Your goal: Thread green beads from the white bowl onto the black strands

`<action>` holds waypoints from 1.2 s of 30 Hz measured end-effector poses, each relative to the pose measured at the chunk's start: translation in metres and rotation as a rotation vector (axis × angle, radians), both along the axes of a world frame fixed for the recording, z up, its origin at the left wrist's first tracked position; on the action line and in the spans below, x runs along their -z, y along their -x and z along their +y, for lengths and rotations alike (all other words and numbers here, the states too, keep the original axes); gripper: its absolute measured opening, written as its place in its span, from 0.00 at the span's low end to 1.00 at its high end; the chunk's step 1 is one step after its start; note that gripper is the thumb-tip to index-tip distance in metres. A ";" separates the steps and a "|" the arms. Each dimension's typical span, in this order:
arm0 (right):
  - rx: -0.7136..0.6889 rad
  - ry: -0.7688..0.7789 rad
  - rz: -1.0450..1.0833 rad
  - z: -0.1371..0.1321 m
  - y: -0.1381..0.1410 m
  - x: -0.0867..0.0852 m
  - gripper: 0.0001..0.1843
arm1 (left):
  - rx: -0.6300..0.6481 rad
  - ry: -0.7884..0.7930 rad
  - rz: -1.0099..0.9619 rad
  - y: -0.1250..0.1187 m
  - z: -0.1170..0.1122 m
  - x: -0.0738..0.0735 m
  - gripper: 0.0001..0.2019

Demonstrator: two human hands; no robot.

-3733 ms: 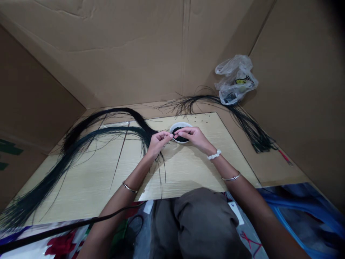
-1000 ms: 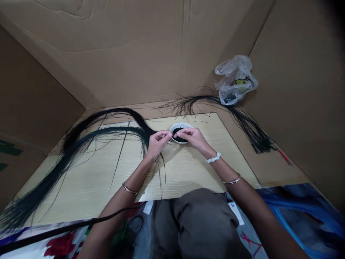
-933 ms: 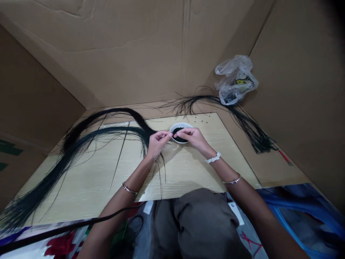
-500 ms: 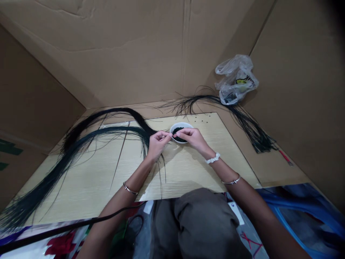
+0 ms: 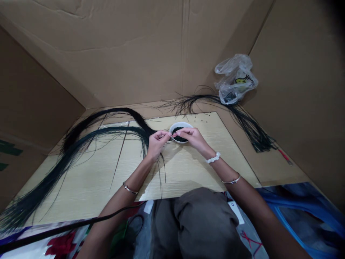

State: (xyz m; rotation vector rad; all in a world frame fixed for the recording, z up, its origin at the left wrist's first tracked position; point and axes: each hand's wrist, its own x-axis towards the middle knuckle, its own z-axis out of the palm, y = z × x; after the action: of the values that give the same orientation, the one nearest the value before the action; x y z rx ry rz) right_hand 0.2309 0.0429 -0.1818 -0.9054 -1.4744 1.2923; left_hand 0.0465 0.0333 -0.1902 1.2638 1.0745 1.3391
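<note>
White, round bowl point(image 5: 183, 124) holds dark grains point(image 5: 179, 139) near the right hand point(image 5: 197, 140).

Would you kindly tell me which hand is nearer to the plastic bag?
Right. The right hand is over the right side of the white bowl, with the plastic bag beyond it to the right; the left hand is farther left, by the dark strands.

The right hand point(image 5: 195, 139) has shifted slightly to the left
</note>
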 end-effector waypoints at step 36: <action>0.182 -0.547 -0.297 -0.001 0.002 0.000 0.04 | 0.067 0.115 -0.043 0.002 0.003 -0.002 0.19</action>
State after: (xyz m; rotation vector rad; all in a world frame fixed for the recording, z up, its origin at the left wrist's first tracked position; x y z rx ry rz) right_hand 0.2292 0.0415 -0.1815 -0.8551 -1.8059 0.5842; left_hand 0.0446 0.0360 -0.1885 1.1706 1.0551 1.2313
